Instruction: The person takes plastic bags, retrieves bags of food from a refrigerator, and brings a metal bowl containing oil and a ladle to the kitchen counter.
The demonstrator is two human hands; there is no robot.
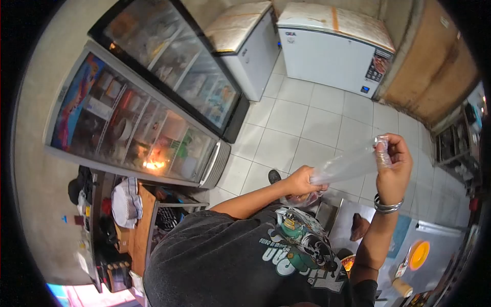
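A clear plastic bag (345,166) is stretched between my two hands in front of my chest. My left hand (302,183) is closed round its lower end, and some bunched plastic (307,198) hangs below that hand. The other end is pinched between the thumb and fingers of my right hand (393,156), which is held higher and farther right. The bag looks flat and see-through, with floor tiles showing behind it. Whether anything is inside the bunched part is hard to tell.
Two glass-door fridges (138,120) stand at the left, and two chest freezers (327,53) at the back. A metal table (434,250) at the lower right bears an orange plate (419,255). A cluttered shelf (455,148) is at the far right.
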